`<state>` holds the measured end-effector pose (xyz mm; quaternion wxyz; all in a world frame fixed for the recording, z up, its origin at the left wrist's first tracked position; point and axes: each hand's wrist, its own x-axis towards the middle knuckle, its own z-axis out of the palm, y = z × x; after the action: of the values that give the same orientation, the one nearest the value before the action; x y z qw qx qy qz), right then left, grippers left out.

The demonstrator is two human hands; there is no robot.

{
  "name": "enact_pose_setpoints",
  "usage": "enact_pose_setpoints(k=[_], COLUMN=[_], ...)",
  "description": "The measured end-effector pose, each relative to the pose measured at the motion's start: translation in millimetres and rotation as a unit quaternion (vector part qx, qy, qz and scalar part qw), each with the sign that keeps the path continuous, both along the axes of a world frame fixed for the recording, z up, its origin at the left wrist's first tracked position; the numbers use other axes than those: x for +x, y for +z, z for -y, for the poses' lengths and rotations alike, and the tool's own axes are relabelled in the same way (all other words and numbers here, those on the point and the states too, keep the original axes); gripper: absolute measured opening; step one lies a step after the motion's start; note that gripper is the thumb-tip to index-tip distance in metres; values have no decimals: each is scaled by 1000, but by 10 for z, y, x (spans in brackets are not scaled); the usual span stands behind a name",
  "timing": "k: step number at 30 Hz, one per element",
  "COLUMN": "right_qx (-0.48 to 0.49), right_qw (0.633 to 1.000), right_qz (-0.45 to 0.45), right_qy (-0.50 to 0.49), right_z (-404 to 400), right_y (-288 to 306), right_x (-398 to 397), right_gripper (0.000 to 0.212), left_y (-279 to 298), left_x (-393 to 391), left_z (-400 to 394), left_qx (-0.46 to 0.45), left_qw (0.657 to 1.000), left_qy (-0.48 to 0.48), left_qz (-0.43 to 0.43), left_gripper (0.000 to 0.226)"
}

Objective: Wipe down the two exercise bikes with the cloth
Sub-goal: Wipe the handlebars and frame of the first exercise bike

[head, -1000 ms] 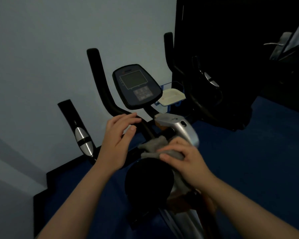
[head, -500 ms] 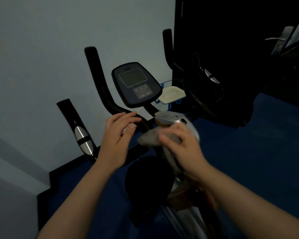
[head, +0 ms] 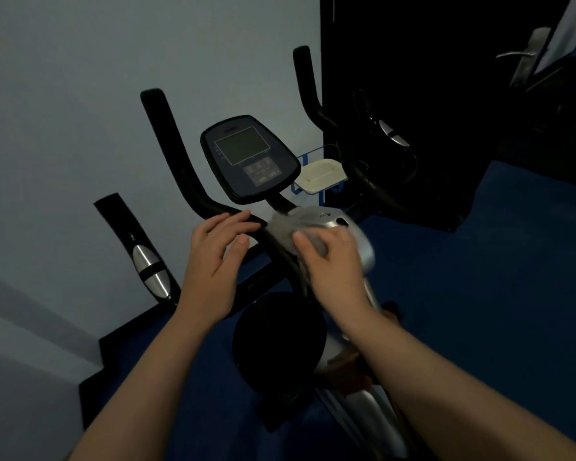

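Note:
An exercise bike stands in front of me, with a dark console (head: pixel 248 158), black handlebars (head: pixel 173 151), a silver frame cover (head: pixel 350 234) and a black seat (head: pixel 276 341). My right hand (head: pixel 330 257) presses a grey cloth (head: pixel 285 229) against the top of the silver cover, just under the console stem. Its fingers are curled over the cloth, which is blurred. My left hand (head: pixel 217 257) hovers over the handlebar crossbar with relaxed fingers and holds nothing. Only one bike is clearly visible.
A pale wall runs along the left and back. A small blue-framed stool with a cream top (head: pixel 320 174) stands behind the bike. A dark doorway fills the upper right, with a door handle (head: pixel 526 54). The floor (head: pixel 479 277) is blue.
My right hand has slid the cloth forward and up the silver cover, from near the seat to just under the console stem. My left hand stays roughly in place.

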<state>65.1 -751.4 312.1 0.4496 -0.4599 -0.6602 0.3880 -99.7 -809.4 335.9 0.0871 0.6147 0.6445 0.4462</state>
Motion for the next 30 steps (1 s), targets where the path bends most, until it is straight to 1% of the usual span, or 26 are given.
enact_pose_setpoints(k=[1,3,5,8,10,12,14,16,19,21,26,28,30], right_qx=[-8,-12,-36,-99,-155,-240,-323,-371,-405,-430,-487,-491,-485], right_qw=[1000,999,995,992,985,965,929,900,878,856,815,807,809], right_qz=[-5,-47,-75,-46,-26,-59,-141,-199,-200,-217,-250,-265,-268], right_qy=[8,22,50,62,66,89,109,111,157,185,190,194,195], right_z=[60,255,428,304,169,138,248,299,252,152,144,256,265], right_y=[-52,-219,-336,-259,-107,-84,-134,-213,-195,-120,-98,-159,-169], right_x=[0,128,339,390,272,130,94,171,330,335,258,294,292], right_gripper=[20,12,26,50,57,53,48,45,38,34,32,35,40], left_y=[5,8,-2,1,3,6,6,-7,-12,-5,-1,-4,-6], left_x=[1,1,2,3,8,5,-1,-8,-16,-12,-12,-11,-10], left_z=[4,3,6,3,6,4,-2,-7,-13,-18,-12,-4,-2], left_qx=[-1,-1,0,-2,-2,-1,4,7,6,6,8,5,2], left_qw=[1000,1000,1000,1000,1000,1000,1000,1000,999,999,999,999,999], left_qy=[-1,-1,-1,-2,-3,-5,-7,-9,-12,-13,-14,-15,-14], left_qz=[5,16,22,19,16,17,21,27,35,37,36,36,35], left_gripper=[33,32,32,32,33,33,32,31,30,30,29,30,30])
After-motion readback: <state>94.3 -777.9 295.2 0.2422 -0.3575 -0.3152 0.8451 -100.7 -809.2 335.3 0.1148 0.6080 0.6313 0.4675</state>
